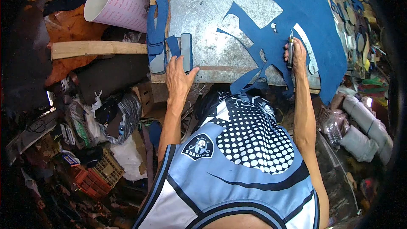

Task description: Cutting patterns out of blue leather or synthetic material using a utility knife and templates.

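While the right hand (299, 55) is closed around a slim cutting tool (290, 53) with a dark handle, the left hand (180, 76) lies well apart from it, fingers loosely spread and thumb held out to the right. The tool stands over the blue sheet (309, 8), its thin tip pointing to the far side; whether that tip touches the material is hard to tell from this view.

The blue sheet covers the right part of a metal-topped table (203, 8). Its left side is cut into angular gaps and narrow tongues, and some of it hangs over the near and right edges. Just to the right of the right hand, a curved white strip (306, 44) lies on the sheet.

At the table's left edge, the left hand's fingertips reach the near end of a small blue piece (173, 46) and a grey-faced strip (185, 51). Just left of these lie longer blue pieces (157, 25), with a grey piece (157, 62) at their near end.

Farther left are a wooden plank (99, 49), a white rolled tube (127, 6) and orange-brown material (72, 29). A red crate (91, 182) sits low on the near left, and wrapped rolls (360, 114) lie on the right.
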The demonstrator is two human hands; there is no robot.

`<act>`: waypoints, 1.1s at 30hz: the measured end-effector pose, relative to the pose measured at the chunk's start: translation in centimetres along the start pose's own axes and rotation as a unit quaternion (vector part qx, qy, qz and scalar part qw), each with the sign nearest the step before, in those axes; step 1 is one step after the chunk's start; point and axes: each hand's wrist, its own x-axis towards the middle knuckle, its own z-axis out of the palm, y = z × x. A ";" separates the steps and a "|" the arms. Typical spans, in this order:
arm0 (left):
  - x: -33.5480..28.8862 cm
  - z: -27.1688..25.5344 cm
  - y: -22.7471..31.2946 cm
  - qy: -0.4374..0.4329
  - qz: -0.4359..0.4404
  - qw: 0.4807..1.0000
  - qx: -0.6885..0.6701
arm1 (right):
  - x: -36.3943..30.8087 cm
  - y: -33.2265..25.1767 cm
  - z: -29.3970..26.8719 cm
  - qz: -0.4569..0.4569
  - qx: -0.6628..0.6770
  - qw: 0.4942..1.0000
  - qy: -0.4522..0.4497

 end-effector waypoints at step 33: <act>2.5 9.9 19.8 0.032 0.033 0.998 -0.041 | -0.2 -6.8 -10.1 -0.180 -0.453 0.873 -0.010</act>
